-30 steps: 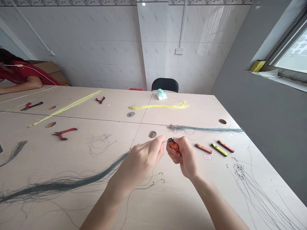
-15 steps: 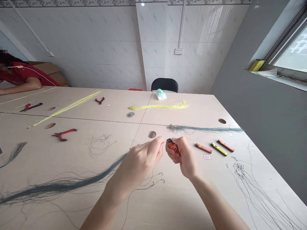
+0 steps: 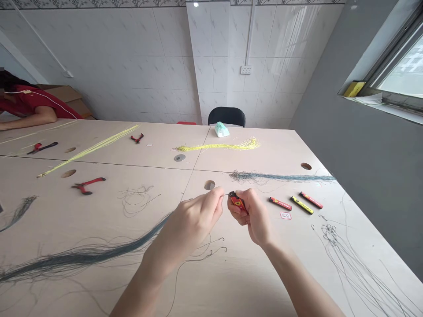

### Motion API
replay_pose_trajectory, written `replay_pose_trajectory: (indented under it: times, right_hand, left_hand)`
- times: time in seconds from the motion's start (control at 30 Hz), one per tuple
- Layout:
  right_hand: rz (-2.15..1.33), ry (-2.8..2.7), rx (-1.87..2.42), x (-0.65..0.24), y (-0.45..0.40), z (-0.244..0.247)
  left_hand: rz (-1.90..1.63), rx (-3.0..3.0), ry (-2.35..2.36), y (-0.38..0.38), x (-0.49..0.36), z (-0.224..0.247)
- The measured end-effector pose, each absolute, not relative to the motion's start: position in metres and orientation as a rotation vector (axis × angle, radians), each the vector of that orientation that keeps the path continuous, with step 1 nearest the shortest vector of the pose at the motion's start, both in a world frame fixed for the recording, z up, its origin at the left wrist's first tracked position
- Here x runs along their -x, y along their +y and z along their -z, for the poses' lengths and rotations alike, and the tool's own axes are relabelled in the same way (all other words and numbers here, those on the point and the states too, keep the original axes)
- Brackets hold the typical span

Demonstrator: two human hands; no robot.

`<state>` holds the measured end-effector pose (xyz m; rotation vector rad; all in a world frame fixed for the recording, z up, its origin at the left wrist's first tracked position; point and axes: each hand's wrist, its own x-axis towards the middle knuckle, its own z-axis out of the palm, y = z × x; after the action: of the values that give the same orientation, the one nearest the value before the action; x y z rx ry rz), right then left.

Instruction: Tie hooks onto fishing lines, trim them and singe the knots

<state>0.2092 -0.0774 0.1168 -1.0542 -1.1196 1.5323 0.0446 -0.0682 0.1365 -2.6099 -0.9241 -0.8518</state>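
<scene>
My left hand [image 3: 198,218] is closed in a pinch on a thin dark line [image 3: 226,194], whose short end sticks out toward the lighter. In my right hand [image 3: 253,215] is a red lighter [image 3: 237,201] with a yellow badge, thumb by its metal top. No flame can be made out. The line's end is at the lighter's top; whether they touch I cannot tell. Beneath my left forearm runs a long bundle of blue-grey lines [image 3: 99,254]. Several loose lines with small hooks [image 3: 216,252] lie below my hands.
Two more red lighters [image 3: 280,203] and a yellow lighter [image 3: 302,205] lie at right, above a tangle of hooked lines [image 3: 330,235]. Red-handled pliers [image 3: 88,185] lie at left. Farther back are yellow line bundles [image 3: 221,146] and table holes [image 3: 209,185]. A person in red [image 3: 39,103] leans at far left.
My left hand has shifted very slightly left. The lighter stays in my right hand and the line in my left; the table things have not moved.
</scene>
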Motion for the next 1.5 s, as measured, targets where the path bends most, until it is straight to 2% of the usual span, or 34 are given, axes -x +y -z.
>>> replay_pose_trajectory:
  times: [1.5]
  right_hand:
    - [-1.558,-1.124,1.059,-0.2092,-0.0768,-0.1134]
  left_hand:
    - [0.803,2.653,-0.94,-0.0705,-0.0431,-0.1378]
